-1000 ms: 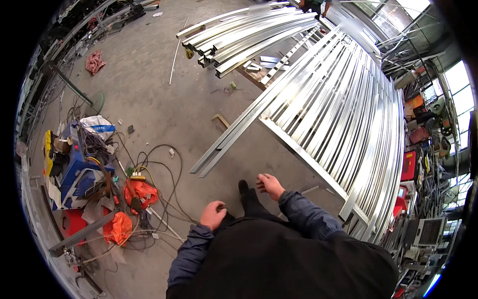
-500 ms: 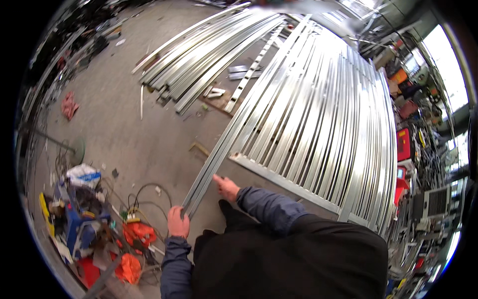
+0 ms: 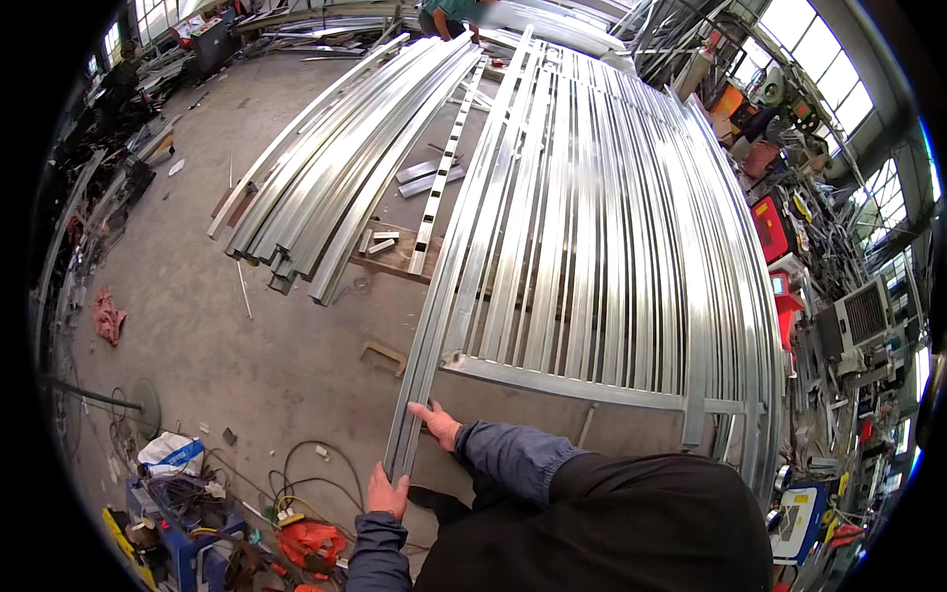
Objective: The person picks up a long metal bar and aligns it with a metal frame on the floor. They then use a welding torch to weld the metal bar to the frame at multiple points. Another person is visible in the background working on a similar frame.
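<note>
left hand [image 3: 388, 493]: at the near end of the long metal strips [image 3: 424, 365] — thumb to their right, fingers to their left; cannot tell if clamped
right hand [image 3: 440, 426]: farther along, fingertips on the strips' right edge; cannot tell how firmly they close
strips: side by side, running from the hands toward the far end, left of the parallel rails [image 3: 582, 326]
rails: shiny, spread above a crossbar [image 3: 572, 381]
floor [image 3: 296, 345]: grey, with a brown bracket [image 3: 383, 356] left of the strips
far left: stacked profiles [image 3: 335, 168], a person [image 3: 453, 16] beyond
near left: red bag [image 3: 311, 545], black cable [image 3: 314, 446]
far right: red case [image 3: 769, 229] — clutter around it
</note>
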A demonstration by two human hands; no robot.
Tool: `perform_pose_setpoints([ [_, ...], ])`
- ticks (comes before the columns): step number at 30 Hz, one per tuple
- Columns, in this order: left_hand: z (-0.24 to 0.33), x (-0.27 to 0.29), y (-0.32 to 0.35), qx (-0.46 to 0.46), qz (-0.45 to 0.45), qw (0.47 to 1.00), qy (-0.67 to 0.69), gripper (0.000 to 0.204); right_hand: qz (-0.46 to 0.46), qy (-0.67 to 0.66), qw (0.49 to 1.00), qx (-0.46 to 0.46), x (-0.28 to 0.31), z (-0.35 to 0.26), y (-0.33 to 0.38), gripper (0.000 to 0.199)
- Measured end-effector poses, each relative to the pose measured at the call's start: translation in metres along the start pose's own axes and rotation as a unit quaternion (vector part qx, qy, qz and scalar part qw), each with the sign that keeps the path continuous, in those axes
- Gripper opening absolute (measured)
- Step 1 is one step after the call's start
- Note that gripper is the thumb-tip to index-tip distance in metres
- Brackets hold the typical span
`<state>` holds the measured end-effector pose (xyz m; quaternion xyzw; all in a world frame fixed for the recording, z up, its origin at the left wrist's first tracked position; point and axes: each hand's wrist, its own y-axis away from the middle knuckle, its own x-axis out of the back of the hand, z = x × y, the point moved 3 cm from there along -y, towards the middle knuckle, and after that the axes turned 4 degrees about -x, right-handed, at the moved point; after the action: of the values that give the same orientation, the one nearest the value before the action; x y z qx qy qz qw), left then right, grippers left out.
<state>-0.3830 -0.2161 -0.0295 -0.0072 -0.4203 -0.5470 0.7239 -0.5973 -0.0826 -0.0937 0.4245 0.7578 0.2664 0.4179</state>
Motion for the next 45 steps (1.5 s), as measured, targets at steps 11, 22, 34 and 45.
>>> perform_pose_setpoints([
  [11, -0.012, -0.005, 0.005, -0.044, 0.021, 0.999, -0.013, 0.115, -0.009, -0.013, 0.999, -0.031, -0.006, -0.004, 0.004, 0.108],
  [22, 0.010, -0.007, 0.007, 0.008, 0.024, 0.996, -0.080, 0.131, -0.030, 0.011, 0.998, -0.061, 0.004, -0.010, 0.002, 0.110],
  [34, 0.007, -0.012, 0.008, 0.004, 0.051, 0.990, -0.133, 0.126, -0.059, 0.041, 0.994, -0.080, 0.004, -0.022, 0.008, 0.117],
  [45, 0.023, -0.010, 0.008, 0.023, 0.068, 0.988, -0.137, 0.120, -0.082, 0.056, 0.991, -0.092, 0.024, -0.010, -0.022, 0.076],
])
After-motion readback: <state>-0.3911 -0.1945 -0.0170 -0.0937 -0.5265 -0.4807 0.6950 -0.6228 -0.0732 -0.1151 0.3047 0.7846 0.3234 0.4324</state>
